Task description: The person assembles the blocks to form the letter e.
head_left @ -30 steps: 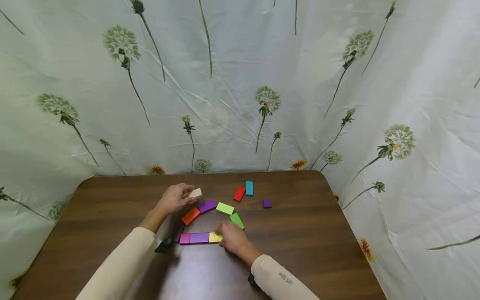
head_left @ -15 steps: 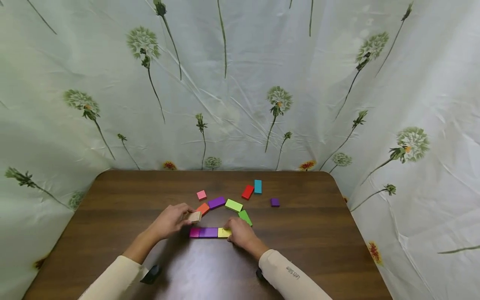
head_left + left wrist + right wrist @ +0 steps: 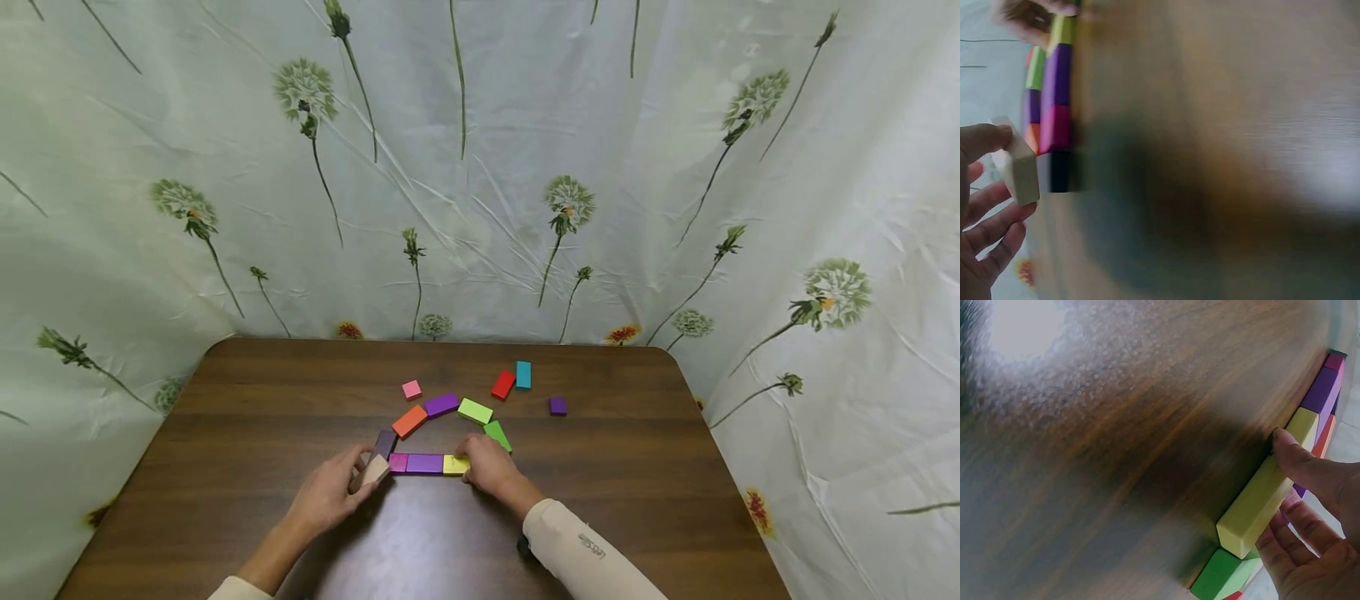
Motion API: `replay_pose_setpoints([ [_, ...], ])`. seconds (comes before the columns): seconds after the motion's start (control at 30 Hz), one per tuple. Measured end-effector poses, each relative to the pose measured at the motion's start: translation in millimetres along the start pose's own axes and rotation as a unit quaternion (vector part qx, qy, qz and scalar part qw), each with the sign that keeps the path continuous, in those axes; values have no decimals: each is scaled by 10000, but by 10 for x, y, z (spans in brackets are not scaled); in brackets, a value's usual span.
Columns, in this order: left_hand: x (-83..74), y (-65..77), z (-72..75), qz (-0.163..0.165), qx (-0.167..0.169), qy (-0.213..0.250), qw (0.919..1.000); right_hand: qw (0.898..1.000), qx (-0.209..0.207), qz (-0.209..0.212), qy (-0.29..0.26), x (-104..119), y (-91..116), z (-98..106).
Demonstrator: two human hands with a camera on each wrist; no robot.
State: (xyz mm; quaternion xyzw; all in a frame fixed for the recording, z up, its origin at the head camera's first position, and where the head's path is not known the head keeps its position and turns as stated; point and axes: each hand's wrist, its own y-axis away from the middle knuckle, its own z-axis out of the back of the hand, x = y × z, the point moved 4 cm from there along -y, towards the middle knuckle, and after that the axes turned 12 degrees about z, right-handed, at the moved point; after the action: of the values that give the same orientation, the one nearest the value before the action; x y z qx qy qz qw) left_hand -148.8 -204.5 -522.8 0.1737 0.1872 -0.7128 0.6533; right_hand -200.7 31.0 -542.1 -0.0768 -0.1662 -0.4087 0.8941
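While the red block [image 3: 503, 385], teal block [image 3: 523, 375] and pink block [image 3: 412, 390] lie toward the table's [image 3: 637, 500] far edge, the charcoal block [image 3: 385, 443] sits just beyond the beige block [image 3: 376, 470]. Since half a second ago, the beige block has shifted toward the near edge, uncovering charcoal. Left hand [image 3: 326, 492] pinches beige, thumb opposite fingers; right hand [image 3: 491, 467] pinches the yellow block [image 3: 453, 464].
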Motion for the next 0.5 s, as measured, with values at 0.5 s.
replay_pose_setpoints([
  [0.5, 98, 203, -160, 292, 72, -843, 9960, 10000, -8, -63, 2, 3, 7, -30],
])
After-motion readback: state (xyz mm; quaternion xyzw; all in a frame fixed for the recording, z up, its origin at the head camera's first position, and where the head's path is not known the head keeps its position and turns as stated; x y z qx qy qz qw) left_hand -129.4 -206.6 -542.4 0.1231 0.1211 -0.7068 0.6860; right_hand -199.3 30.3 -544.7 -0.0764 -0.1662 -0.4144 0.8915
